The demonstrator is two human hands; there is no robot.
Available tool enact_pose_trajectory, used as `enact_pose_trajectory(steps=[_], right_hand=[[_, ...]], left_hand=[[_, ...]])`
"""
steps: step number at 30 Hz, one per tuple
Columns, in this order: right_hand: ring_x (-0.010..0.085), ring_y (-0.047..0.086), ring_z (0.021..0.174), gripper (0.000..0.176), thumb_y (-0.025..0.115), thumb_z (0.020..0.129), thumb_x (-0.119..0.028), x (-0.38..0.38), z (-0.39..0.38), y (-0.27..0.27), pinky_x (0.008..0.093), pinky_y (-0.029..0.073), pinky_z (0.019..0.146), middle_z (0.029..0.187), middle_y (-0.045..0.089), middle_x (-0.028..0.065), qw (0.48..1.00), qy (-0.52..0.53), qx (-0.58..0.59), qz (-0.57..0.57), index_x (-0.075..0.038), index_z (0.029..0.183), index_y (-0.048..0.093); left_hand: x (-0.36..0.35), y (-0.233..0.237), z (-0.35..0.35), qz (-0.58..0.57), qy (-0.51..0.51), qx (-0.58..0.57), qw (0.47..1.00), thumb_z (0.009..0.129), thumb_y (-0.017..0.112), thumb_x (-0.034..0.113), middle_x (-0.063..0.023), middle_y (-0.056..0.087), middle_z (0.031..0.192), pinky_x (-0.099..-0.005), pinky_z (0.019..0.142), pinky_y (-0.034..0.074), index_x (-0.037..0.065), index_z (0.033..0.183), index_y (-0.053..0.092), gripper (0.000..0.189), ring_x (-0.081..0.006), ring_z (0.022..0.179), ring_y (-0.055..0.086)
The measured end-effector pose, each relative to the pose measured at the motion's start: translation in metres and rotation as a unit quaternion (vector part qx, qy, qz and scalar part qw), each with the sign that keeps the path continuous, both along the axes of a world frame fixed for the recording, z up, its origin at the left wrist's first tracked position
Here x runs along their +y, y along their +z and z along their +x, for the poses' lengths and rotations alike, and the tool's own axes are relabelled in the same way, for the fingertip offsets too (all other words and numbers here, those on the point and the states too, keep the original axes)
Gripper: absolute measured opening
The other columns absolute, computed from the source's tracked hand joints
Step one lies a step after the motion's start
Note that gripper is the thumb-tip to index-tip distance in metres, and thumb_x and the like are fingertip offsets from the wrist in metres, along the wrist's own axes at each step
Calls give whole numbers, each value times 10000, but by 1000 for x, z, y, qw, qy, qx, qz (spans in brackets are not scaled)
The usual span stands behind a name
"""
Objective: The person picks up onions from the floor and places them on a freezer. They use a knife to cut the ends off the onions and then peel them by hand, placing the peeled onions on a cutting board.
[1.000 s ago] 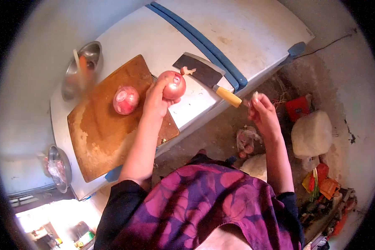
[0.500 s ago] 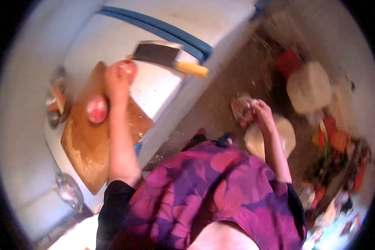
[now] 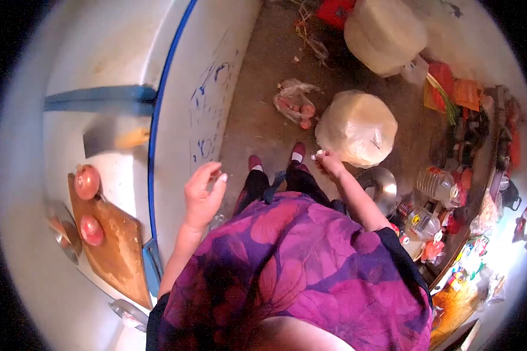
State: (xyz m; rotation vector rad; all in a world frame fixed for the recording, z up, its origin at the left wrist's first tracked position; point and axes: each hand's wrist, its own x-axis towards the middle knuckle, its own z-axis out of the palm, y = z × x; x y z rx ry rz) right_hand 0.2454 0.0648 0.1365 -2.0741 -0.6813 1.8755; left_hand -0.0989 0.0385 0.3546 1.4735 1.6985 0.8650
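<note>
Two round red-pink items lie at the cutting board [image 3: 120, 245]: one [image 3: 87, 182] at its upper end, the other [image 3: 92, 230] on its left part. A cleaver [image 3: 114, 138] with a yellow handle rests above them on the white counter. My left hand [image 3: 205, 190] is in the air right of the counter, fingers apart, holding nothing. Over the floor, my right hand [image 3: 329, 162] is closed on something small and whitish that I cannot make out. Beyond it, a clear plastic bag [image 3: 295, 102] with reddish round items lies on the floor.
A large wrapped pale bundle [image 3: 357, 128] stands by my right hand, with another [image 3: 385, 35] farther back. A metal basin [image 3: 377, 190] is near my right forearm. Plastic bottles [image 3: 423, 223] line the right side. Metal bowls [image 3: 129, 315] sit at the counter's left edge.
The view has swung toward the floor. My left hand has left the round item, which now lies by the board. The clear bag is on the floor, away from my right hand.
</note>
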Motion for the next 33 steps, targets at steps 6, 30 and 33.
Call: enact_pose_trajectory(steps=[6, 30, 33], right_hand=[[120, 443, 445, 126, 633, 818, -151, 16, 31, -65, 278, 334, 371, 574, 504, 19, 998, 25, -59, 30, -79, 739, 566], [222, 612, 623, 126, 583, 825, -130, 30, 14, -430, 339, 498, 579, 757, 634, 89, 951, 107, -283, 57, -51, 893, 654], [279, 632, 746, 171, 599, 792, -148, 66, 13, -428, 376, 499, 635, 877, 651, 120, 911, 220, -344, 59, -98, 942, 663]], left_hand=[[-17, -102, 21, -190, 12, 45, 981, 794, 675, 123, -114, 626, 871, -293, 686, 503, 10, 1035, 611, 273, -178, 749, 616], [-75, -397, 81, -298, -242, 146, 911, 772, 634, 205, -189, 609, 977, -461, 749, 476, -12, 1057, 568, 364, -367, 872, 573], [-78, -427, 100, -307, -253, 114, 910, 770, 632, 203, -177, 608, 989, -450, 760, 483, -10, 1067, 564, 372, -363, 876, 577]])
